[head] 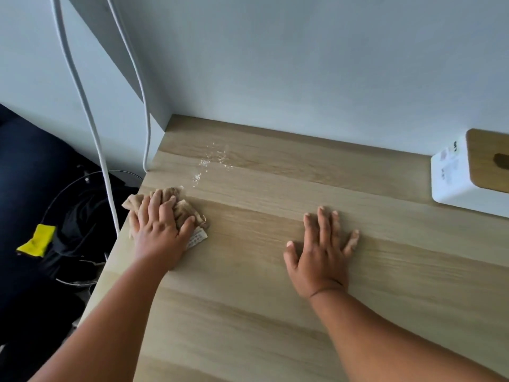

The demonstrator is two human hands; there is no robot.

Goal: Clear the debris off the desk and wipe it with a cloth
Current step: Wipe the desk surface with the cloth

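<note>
A light wooden desk fills the lower right of the view. My left hand presses a crumpled beige cloth onto the desk near its left edge; its fingers lie over the cloth, slightly bent, and a white label sticks out beside the thumb. Just beyond the cloth, a patch of small white specks or droplets lies toward the back left corner. My right hand rests flat on the wood in the middle, fingers spread, holding nothing.
A white box with a wooden lid stands at the right, by the wall. Two white cables hang down past the desk's left edge. Left of the desk, lower down, stands a bin with a black liner and a yellow item.
</note>
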